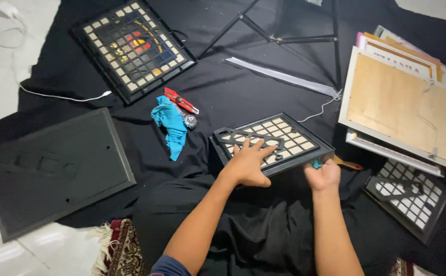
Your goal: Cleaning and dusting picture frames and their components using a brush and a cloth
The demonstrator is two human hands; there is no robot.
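A black picture frame (289, 137) with a lattice back over a cream panel lies tilted on the black cloth in front of me. My left hand (248, 164) rests flat on its near left part, fingers spread over the lattice. My right hand (323, 175) is closed at the frame's near right corner around a small teal-handled tool (316, 164), most of it hidden in the fist.
A teal rag (171, 124), a red utility knife (180, 100) and a small round metal thing (190, 121) lie left of the frame. Another lattice frame (133, 48) is at the back, a dark panel (54, 168) at left, stacked wood-backed frames (404, 110) at right, tripod legs (284, 38) behind.
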